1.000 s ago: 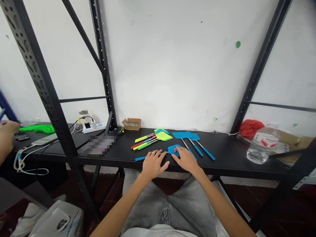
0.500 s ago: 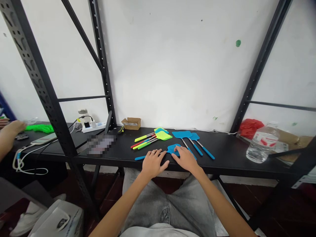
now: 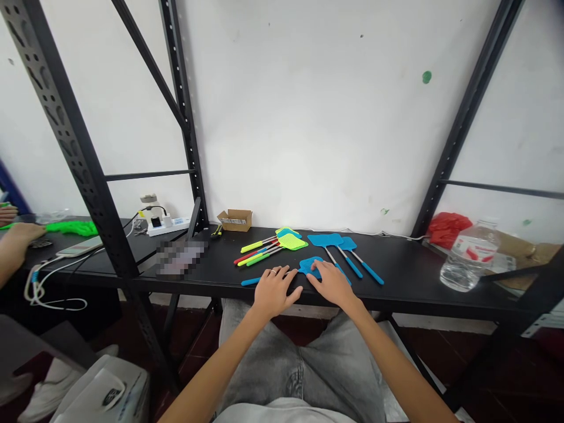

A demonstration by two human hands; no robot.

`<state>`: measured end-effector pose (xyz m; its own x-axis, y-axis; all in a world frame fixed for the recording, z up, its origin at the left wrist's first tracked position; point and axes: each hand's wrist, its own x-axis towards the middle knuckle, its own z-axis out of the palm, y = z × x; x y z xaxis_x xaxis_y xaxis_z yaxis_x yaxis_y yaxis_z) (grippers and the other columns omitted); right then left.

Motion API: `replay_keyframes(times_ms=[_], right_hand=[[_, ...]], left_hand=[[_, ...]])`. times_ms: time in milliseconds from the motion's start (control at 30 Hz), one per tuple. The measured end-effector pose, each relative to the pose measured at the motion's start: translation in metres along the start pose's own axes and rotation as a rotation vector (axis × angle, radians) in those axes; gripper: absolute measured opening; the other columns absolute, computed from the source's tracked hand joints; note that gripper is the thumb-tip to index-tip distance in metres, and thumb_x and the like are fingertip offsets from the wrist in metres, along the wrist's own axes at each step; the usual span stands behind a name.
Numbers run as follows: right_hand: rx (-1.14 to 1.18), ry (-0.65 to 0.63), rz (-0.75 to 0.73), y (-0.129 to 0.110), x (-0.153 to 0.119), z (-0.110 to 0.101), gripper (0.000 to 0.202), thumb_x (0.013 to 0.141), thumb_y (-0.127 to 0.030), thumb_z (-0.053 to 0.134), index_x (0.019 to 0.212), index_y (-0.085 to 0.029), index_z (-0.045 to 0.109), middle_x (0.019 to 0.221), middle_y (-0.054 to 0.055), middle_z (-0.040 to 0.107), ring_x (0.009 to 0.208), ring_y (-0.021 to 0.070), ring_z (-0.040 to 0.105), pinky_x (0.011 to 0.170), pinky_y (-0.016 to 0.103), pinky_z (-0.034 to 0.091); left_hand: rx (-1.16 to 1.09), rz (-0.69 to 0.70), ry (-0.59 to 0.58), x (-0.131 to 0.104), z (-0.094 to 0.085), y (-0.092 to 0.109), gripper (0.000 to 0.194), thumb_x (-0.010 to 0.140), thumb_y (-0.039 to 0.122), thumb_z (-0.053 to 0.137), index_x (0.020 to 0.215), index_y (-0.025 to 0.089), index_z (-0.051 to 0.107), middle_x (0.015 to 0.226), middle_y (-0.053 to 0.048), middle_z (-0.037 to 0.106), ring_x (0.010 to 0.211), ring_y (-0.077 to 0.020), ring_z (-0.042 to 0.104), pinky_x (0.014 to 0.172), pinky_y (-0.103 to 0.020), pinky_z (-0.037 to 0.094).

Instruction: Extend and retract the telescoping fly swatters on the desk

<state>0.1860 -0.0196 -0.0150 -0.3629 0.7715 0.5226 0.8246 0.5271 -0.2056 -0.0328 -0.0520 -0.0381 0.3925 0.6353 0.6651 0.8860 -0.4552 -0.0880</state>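
Note:
My left hand [image 3: 274, 292] rests with spread fingers over the rod of a blue fly swatter [image 3: 251, 282] at the table's front edge. My right hand [image 3: 330, 283] lies on that swatter's blue head, fingers apart and partly covering it. Behind my left hand is a pile of yellow, red and green-handled swatters [image 3: 263, 254] with overlapping heads. Several blue swatters [image 3: 326, 239] lie behind and to the right of my right hand, their handles pointing toward the front right.
A small open cardboard box [image 3: 235, 220] stands at the back beside a black-and-yellow object [image 3: 217, 232]. At the right are a large clear bottle [image 3: 469, 258] and a red bag [image 3: 447, 229]. Metal posts frame the table; another person's hand [image 3: 20, 238] shows far left.
Both my hands and the swatters hold their places. At the far left, the other person's hand has shifted slightly left and down.

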Motion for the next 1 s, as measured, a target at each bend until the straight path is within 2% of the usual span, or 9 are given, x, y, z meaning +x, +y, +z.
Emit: replay_keyframes(times_ms=[1000], right_hand=[[0.002, -0.004, 0.01, -0.0024, -0.0004, -0.0026, 0.019, 0.099, -0.041, 0.048, 0.101, -0.024, 0.056, 0.103, 0.006, 0.069, 0.102, 0.0252, 0.062, 0.079, 0.033, 0.041]], left_hand=[[-0.013, -0.003, -0.002, 0.0005, -0.0006, 0.0003, 0.049, 0.099, 0.054, 0.045, 0.136, 0.026, 0.061, 0.134, -0.009, 0.066, 0.121, -0.0312, 0.059, 0.098, -0.048, 0.045]])
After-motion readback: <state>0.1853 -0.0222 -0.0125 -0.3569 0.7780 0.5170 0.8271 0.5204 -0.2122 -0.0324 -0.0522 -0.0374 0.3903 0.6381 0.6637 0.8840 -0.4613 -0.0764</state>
